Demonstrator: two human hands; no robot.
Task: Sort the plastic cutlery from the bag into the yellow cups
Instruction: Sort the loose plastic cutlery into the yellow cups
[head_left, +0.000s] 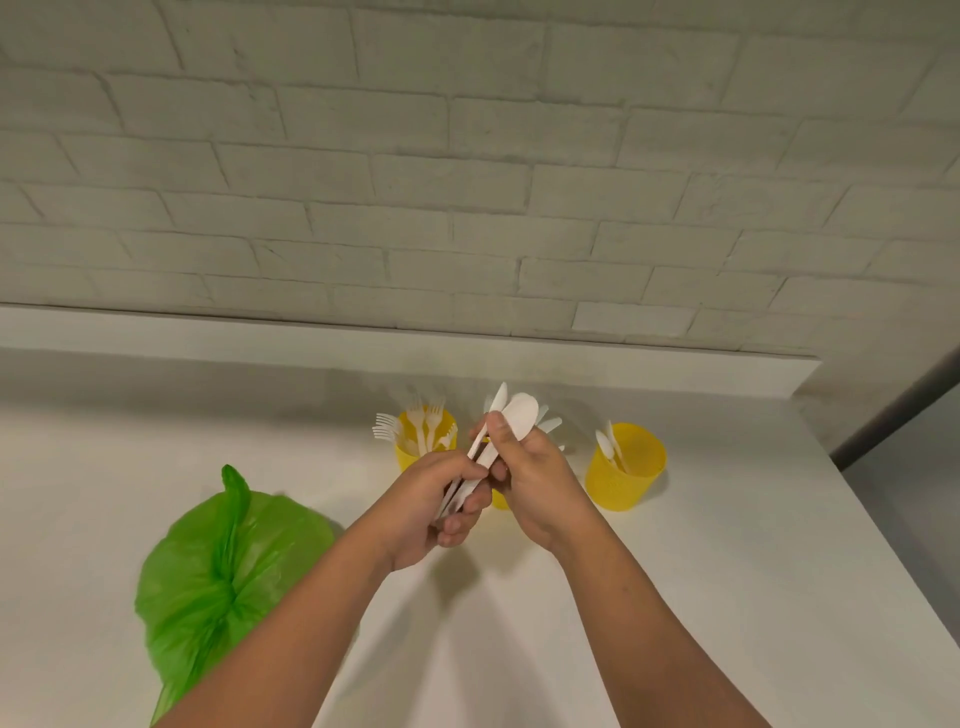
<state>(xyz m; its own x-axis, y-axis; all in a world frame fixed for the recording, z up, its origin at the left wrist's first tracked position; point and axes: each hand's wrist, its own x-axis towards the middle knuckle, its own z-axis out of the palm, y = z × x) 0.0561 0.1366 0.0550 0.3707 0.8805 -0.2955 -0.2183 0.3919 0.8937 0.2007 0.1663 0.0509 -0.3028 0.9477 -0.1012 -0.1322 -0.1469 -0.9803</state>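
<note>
Left hand (431, 501) is gripping cutlery handles (477, 451); right hand (535, 478), at its two o'clock, is pinching a spoon (521, 415).

Both hands (439, 499) (535, 480) grip white cutlery (511, 421) above cups (626, 467).

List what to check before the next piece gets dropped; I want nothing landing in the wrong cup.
1. Left hand grips the cutlery bundle securely: ok.
2. Right hand pinches the spoon alone, not two pieces: cannot tell.
3. Right cup, holding what look like spoons, stands upright and unobstructed: ok.
4. Left cup shows forks only: ok.
5. Middle cup contents: cannot tell, the hands hide it.
6. Green bag emptied: cannot tell.
</note>
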